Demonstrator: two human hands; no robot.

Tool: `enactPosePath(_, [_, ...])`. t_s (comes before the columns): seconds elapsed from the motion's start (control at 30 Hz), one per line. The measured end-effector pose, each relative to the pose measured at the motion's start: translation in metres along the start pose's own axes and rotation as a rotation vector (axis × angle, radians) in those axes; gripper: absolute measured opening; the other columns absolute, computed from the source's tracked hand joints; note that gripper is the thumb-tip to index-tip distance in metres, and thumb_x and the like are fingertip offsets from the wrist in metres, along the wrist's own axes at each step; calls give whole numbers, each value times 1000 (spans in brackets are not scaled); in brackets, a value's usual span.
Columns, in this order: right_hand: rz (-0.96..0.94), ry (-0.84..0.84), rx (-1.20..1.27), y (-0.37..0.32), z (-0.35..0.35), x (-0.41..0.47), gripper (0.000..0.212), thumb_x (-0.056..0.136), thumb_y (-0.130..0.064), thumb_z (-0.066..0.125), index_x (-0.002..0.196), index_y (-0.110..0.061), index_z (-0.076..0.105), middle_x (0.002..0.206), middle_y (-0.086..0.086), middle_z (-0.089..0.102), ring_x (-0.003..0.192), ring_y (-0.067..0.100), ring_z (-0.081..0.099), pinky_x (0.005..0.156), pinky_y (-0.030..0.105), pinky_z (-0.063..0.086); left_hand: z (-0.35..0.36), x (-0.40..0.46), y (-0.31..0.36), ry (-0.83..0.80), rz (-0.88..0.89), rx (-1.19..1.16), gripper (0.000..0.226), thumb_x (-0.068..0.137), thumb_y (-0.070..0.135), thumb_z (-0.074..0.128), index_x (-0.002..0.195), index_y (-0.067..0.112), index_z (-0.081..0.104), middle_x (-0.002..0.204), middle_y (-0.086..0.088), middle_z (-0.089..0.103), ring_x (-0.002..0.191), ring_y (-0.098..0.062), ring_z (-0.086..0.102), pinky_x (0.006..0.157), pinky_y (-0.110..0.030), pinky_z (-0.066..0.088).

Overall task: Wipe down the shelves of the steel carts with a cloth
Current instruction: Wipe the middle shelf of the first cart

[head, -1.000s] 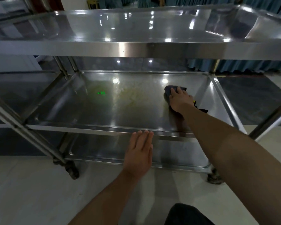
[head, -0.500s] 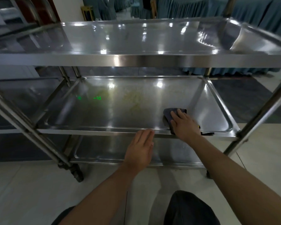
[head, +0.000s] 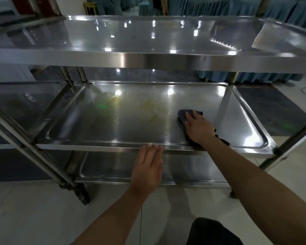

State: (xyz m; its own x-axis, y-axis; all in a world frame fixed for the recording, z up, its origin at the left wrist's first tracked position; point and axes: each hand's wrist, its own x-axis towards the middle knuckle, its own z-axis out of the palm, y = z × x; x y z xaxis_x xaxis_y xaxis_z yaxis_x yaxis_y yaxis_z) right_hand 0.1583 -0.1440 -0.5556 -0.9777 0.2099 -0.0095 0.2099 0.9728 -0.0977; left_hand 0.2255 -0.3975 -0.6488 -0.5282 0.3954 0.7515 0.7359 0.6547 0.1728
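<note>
The right hand (head: 199,129) is pressing flat, straight fingers on the dark, soft, limp cloth (head: 183,117) at four o'clock on the steel middle shelf (head: 113,128); the left hand (head: 147,169) is resting open-fingered at six o'clock.

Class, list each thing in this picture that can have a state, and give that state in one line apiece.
Cloth: dark, flat on the middle shelf under the right hand.
Right hand: fingers straight, pressing the cloth.
Left hand: fingers straight, fingertips at the middle shelf's front edge.
Middle shelf: yellowish smears mid-surface, not yet wiped.
Top shelf: shiny, nothing on it.
Bottom shelf: nothing visible on it, mostly hidden.
</note>
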Motion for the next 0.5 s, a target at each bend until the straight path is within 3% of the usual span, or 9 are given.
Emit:
enactPosePath(0.27, [133,-4,36,-14,-12,75,55,107,-40,23,159,-27,16,167,5,12,148,32,24,113,50,28,5,-3,-1,-2,-21,-28,42,102,16,50,139,2,60,137,-16,62,127,-43,56,112,-55,40])
enactPosePath(0.5, [71,6,57,-39,-9,84,54,106,-40,24,158,-26,19,165,7,17,146,33,26,112,52,29,6,-4,-1,-30,-25,13,43,103,20,46,142,3,58,139,-15,60,130,-41,53,113,-55,40])
